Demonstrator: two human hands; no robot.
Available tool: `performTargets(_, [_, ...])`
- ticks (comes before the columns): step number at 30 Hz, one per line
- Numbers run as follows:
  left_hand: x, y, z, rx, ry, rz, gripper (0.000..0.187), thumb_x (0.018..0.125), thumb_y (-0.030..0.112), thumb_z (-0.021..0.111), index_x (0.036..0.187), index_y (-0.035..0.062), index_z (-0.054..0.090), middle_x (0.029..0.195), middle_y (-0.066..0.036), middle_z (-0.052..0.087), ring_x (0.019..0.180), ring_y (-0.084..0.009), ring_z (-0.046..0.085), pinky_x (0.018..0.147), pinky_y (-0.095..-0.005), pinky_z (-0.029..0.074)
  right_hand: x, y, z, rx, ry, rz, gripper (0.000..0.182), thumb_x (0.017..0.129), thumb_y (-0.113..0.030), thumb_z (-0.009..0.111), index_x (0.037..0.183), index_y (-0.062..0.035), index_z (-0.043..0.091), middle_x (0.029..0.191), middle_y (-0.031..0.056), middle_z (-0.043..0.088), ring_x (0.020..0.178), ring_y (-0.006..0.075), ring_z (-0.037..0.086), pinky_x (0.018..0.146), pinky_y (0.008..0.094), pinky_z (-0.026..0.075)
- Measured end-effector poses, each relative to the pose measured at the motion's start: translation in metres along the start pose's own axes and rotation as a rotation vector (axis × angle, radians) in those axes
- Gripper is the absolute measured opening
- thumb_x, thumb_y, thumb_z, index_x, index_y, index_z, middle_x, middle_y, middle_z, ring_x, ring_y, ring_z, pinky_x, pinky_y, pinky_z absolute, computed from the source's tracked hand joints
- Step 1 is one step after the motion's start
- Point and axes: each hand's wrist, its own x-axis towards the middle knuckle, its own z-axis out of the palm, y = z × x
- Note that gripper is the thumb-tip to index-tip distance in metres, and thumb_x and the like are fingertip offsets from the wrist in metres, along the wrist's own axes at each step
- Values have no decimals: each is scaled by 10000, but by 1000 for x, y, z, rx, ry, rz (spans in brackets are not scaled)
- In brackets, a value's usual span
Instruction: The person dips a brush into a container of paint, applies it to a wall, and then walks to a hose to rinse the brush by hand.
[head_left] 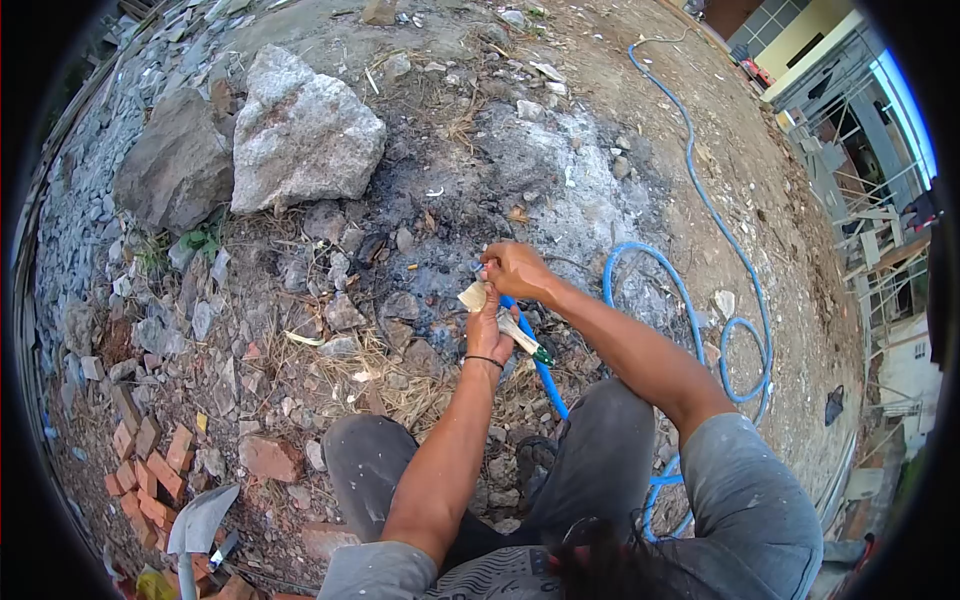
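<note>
My left hand [488,328], with a black band at the wrist, is closed around a paintbrush [525,338]. Pale bristles show above the fingers, and the light handle with its green end sticks out to the right below. Close above it, my right hand [516,270] is closed with its fingers curled at the end of a blue hose [541,366]. A bit of blue shows at the right fingertips. From there the hose runs down between my knees; the hands partly hide its upper part.
Two big rocks [308,135] lie ahead to the left. Bricks [150,480] and a shovel [203,522] are at lower left. Loops of blue hose [690,300] lie on the right. Ash-grey ground [600,180] and rubble spread ahead; scaffolding [875,210] stands at far right.
</note>
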Motion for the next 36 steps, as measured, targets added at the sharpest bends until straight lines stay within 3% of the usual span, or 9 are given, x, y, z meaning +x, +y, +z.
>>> performTargets(4, [0, 8, 6, -88, -81, -71, 361, 863, 396, 746, 1095, 142, 637, 948, 16, 638, 773, -108, 594, 632, -276, 513, -20, 17, -18, -145, -122, -198, 401, 864, -205, 658, 1191, 25, 635, 1222, 244, 631, 1120, 397, 611, 907, 454, 509])
performTargets(6, [1, 11, 4, -47, -81, -103, 388, 852, 400, 753, 1120, 151, 622, 955, 10, 630, 782, -126, 600, 621, -277, 526, -27, 21, -27, -361, 26, -639, 450, 870, -227, 661, 1225, 35, 574, 1247, 216, 576, 1165, 391, 555, 927, 446, 491])
performTargets(13, [-5, 2, 3, -207, -52, -228, 236, 927, 272, 692, 1116, 141, 641, 990, -17, 662, 764, -153, 635, 618, -284, 561, -32, 15, -44, -592, -5, -840, 386, 840, -300, 676, 1044, 16, 589, 1002, 140, 575, 994, 311, 595, 852, 385, 520])
performTargets(16, [-7, -1, 7, -274, -145, -294, 199, 930, 154, 671, 1128, 155, 652, 994, -11, 679, 811, -143, 646, 644, -293, 565, -41, 18, -43, -617, 108, -828, 371, 850, -310, 669, 1022, 10, 597, 982, 129, 589, 956, 286, 606, 822, 367, 522])
performTargets(28, [-1, -20, 8, -256, -114, -287, 226, 950, 201, 650, 1166, 180, 587, 1041, -56, 642, 847, -214, 645, 684, -352, 567, -59, 8, -31, -374, 369, -466, 319, 817, -333, 735, 847, -46, 598, 799, 118, 543, 775, 315, 596, 689, 419, 516])
performTargets(31, [3, -22, 9, -284, -108, -209, 267, 911, 134, 686, 1163, 150, 602, 1127, -77, 650, 958, -231, 652, 753, -410, 580, -62, 21, -23, -333, 348, -415, 448, 826, -379, 746, 1049, -17, 603, 891, 146, 610, 844, 326, 633, 739, 416, 530])
performTargets(33, [-4, -16, 23, -224, -183, -93, 309, 903, 110, 689, 1199, 130, 603, 1143, -100, 652, 968, -239, 661, 793, -403, 587, -71, 35, -10, 189, 252, -159, 667, 879, -419, 720, 1344, -13, 468, 1066, 189, 662, 957, 327, 671, 763, 417, 543])
performTargets(35, [9, -15, -1, -252, -121, -149, 364, 904, 107, 681, 1255, 103, 584, 1127, -115, 656, 951, -239, 666, 803, -363, 587, -88, 62, 1, 420, 162, 44, 854, 913, -540, 637, 1463, 15, 292, 1226, 247, 627, 1098, 343, 649, 919, 432, 514])
performTargets(36, [2, -9, 8, -230, -138, -139, 396, 904, 107, 678, 1285, 83, 570, 1119, -120, 660, 922, -235, 665, 766, -324, 587, -98, 95, 22, 544, 89, 109, 764, 954, -539, 574, 1423, 25, 363, 1277, 272, 596, 1125, 342, 638, 931, 429, 508])
